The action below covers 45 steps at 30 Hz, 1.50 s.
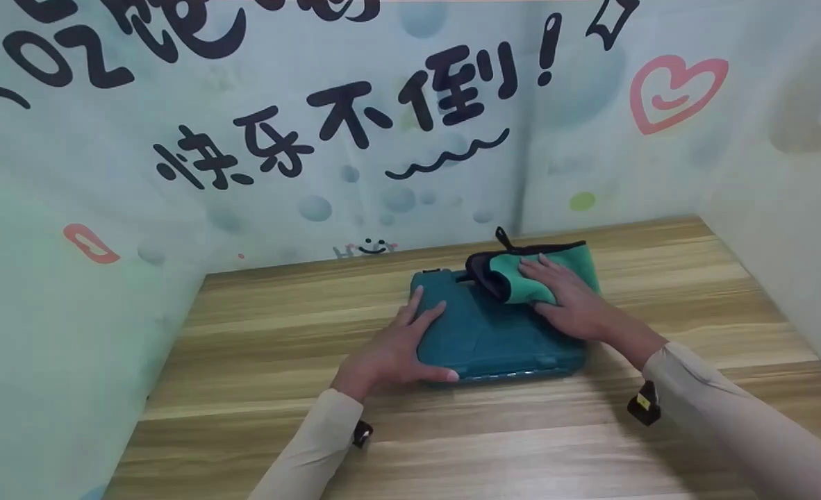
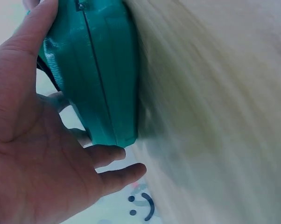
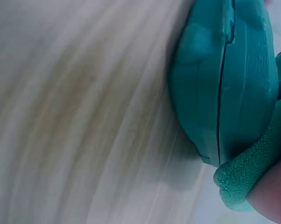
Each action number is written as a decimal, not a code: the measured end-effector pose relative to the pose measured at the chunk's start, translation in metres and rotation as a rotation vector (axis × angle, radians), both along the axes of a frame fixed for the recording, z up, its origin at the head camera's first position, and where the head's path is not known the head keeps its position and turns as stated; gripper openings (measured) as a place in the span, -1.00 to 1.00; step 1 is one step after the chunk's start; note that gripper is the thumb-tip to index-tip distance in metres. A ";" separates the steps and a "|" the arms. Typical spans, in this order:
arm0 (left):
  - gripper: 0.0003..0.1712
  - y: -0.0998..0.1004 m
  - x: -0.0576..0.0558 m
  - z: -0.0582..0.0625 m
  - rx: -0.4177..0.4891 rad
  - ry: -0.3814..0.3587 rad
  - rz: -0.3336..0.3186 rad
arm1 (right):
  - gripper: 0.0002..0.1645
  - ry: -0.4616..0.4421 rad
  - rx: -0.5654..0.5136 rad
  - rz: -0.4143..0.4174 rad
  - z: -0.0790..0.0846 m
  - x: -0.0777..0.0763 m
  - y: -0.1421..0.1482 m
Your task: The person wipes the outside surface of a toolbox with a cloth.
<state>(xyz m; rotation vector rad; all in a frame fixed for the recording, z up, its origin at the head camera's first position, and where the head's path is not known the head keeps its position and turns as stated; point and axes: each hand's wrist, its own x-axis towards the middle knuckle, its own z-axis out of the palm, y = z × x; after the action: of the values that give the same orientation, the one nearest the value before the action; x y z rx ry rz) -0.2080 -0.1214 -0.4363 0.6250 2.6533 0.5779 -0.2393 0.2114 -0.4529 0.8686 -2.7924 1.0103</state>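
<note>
A teal plastic hard case (image 1: 501,340) lies closed on the wood-grain table. My left hand (image 1: 393,351) grips its left side, thumb at the front edge and the other fingers spread toward the back left corner. In the left wrist view, those fingers (image 2: 115,179) reach around the case's side (image 2: 103,70), across its seam. My right hand (image 1: 574,302) presses a green cloth with dark edging (image 1: 581,260) onto the back right of the lid, fingers laid straight over it. The cloth (image 3: 252,172) hangs over the case's side (image 3: 210,84) in the right wrist view.
The wood-grain table (image 1: 271,333) meets a printed backdrop (image 1: 355,187) with dark lettering behind the case. Pale side walls (image 1: 42,347) flank the table on both sides. A black loop (image 1: 502,238) sticks up from the cloth near the backdrop.
</note>
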 end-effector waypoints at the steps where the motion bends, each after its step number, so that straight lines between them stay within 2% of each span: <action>1: 0.33 0.001 0.000 0.003 -0.015 0.002 -0.003 | -0.28 -0.010 -0.019 -0.010 0.000 -0.003 0.000; 6: 0.36 0.014 0.000 0.020 -0.124 -0.012 -0.008 | -0.32 -0.110 -0.137 -0.081 -0.001 -0.016 0.004; 11: 0.39 0.034 -0.004 0.032 -0.240 -0.033 -0.019 | -0.30 -0.219 -0.300 -0.115 -0.004 -0.023 0.010; 14: 0.36 0.050 -0.006 0.033 -0.264 -0.033 -0.050 | -0.33 -0.293 -0.368 -0.170 -0.005 -0.023 0.013; 19: 0.32 0.075 -0.013 0.029 -0.294 -0.014 -0.090 | -0.45 -0.432 -0.414 -0.263 -0.003 -0.026 0.016; 26: 0.27 0.081 -0.013 0.024 -0.322 0.014 -0.078 | -0.28 -0.574 -0.495 -0.356 -0.002 -0.036 0.019; 33: 0.22 0.077 -0.012 0.017 -0.273 0.059 -0.093 | -0.51 -0.560 -0.539 -0.414 -0.005 -0.039 0.020; 36: 0.21 0.077 -0.013 0.016 -0.267 0.077 -0.098 | -0.47 -0.570 -0.548 -0.418 -0.008 -0.037 0.020; 45: 0.22 0.074 -0.010 0.013 -0.260 0.105 -0.108 | -0.53 -0.594 -0.604 -0.443 -0.012 -0.017 0.018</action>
<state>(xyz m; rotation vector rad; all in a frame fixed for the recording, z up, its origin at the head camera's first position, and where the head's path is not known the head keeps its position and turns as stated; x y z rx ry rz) -0.2176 -0.0471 -0.4231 0.7305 2.7075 0.1688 -0.2559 0.2295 -0.4651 -0.1439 -2.5698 2.0854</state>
